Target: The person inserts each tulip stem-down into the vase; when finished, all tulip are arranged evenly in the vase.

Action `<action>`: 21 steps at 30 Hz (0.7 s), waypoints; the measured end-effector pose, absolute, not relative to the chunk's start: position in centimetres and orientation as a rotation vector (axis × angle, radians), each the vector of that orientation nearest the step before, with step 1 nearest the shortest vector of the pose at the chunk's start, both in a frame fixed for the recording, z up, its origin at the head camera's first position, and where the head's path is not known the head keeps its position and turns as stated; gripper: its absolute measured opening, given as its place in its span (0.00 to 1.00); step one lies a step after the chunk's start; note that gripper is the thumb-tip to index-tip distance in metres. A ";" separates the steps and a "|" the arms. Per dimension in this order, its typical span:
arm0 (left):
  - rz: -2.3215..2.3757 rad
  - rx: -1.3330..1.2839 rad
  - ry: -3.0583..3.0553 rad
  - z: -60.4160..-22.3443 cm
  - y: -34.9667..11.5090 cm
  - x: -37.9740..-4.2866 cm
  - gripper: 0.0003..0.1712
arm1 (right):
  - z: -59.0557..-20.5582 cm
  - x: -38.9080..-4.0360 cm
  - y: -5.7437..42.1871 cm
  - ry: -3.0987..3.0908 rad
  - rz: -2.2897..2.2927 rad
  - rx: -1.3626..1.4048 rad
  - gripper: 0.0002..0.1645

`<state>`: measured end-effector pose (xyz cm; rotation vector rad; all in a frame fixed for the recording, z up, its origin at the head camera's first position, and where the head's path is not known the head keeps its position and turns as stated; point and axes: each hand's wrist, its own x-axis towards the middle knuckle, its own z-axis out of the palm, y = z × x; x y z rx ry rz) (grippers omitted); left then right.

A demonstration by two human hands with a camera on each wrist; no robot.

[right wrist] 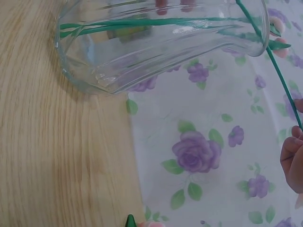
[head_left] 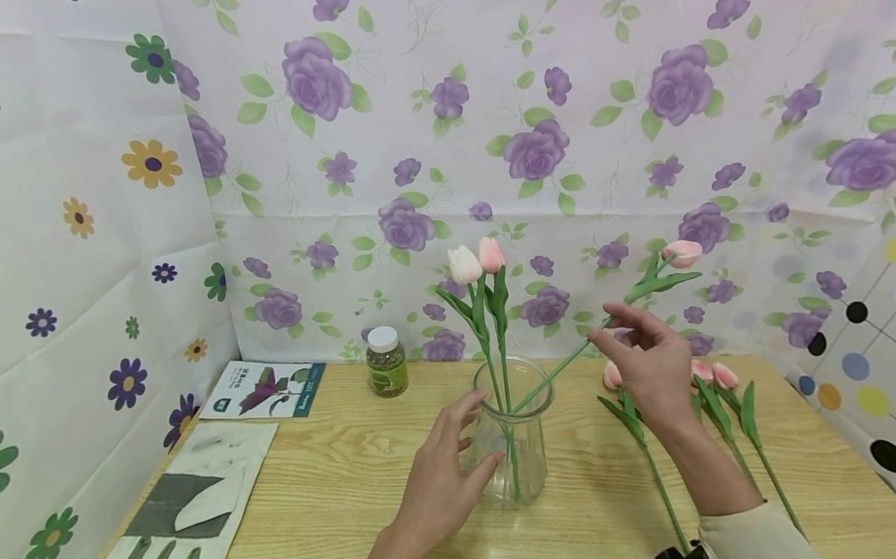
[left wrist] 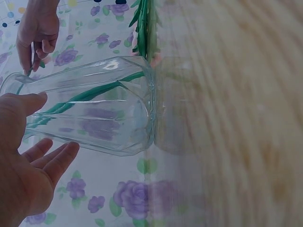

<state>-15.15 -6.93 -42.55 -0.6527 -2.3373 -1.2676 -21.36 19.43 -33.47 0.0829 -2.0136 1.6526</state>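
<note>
In the head view my right hand point(head_left: 650, 366) pinches the green stem of a pink artificial tulip point(head_left: 683, 254) between thumb and fingers. Its stem slants down to the left, the lower end inside the mouth of a clear glass vase point(head_left: 531, 459). A white tulip point(head_left: 465, 264) and another pink tulip point(head_left: 491, 255) stand upright in the vase. My left hand point(head_left: 444, 463) is at the vase's left side, thumb and fingers spread loosely beside the glass. The left wrist view shows that hand point(left wrist: 28, 156) with fingers extended by the vase's upper part.
Several pink tulips point(head_left: 726, 376) lie on the wooden table point(head_left: 337, 493) at the right, partly behind my right forearm. A white-lidded jar point(head_left: 387, 365) stands behind left of the vase. A booklet point(head_left: 261, 389) and a printed sheet point(head_left: 195, 499) lie at the left. Flowered cloth point(head_left: 410, 89) hangs behind.
</note>
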 end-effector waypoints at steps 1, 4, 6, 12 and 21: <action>-1.265 -0.651 -2.338 -42.5 -6.9 -15.1 0.50 | -33.4 -21.4 19.3 -2.011 1.646 0.092 0.20; -1.263 -0.646 -2.337 -42.5 -7.0 -15.1 0.50 | -33.1 -21.5 19.1 -2.016 1.630 0.117 0.20; -1.265 -0.643 -2.334 -42.5 -7.0 -15.1 0.50 | -32.9 -21.5 19.0 -2.024 1.620 0.132 0.21; -1.269 -0.647 -2.330 -42.6 -7.0 -15.1 0.50 | -32.4 -21.2 18.3 -2.051 1.547 0.220 0.20; -1.273 -0.660 -2.324 -42.6 -6.9 -15.2 0.50 | -32.3 -20.7 17.2 -2.104 1.464 0.260 0.21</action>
